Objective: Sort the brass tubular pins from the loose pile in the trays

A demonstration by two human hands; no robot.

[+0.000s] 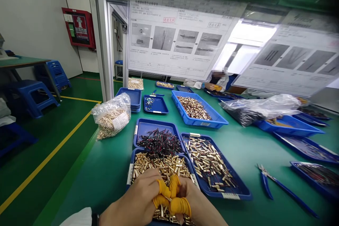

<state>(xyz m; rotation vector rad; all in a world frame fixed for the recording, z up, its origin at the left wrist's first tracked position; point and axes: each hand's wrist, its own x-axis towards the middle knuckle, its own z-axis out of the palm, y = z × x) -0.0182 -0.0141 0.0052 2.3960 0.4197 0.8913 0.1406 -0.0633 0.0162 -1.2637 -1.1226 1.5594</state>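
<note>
Orange-yellow finger cots cover the thumb and finger tips of both hands. My left hand (139, 195) and my right hand (192, 196) meet fingertip to fingertip, both closed in a pinch. A small metal sleeve (167, 198) shows between the tips, mostly hidden by the cots. Directly beneath lies a blue tray (130, 169) filled with loose brass-coloured sleeves (169, 164). Behind it, another blue tray (148, 124) holds a heap of black and red wire leads (159, 142). To the right, a long blue tray (242, 195) contains brass sleeves with thin wires attached (209, 159).
Blue-handled pliers (275, 180) lie open at the right. A bag of brass parts (112, 118) stands left, beside stacked blue trays (132, 99). A larger blue bin (212, 122) is farther back. Instruction sheets (180, 35) hang above; a co-worker's hand (211, 86) appears beyond.
</note>
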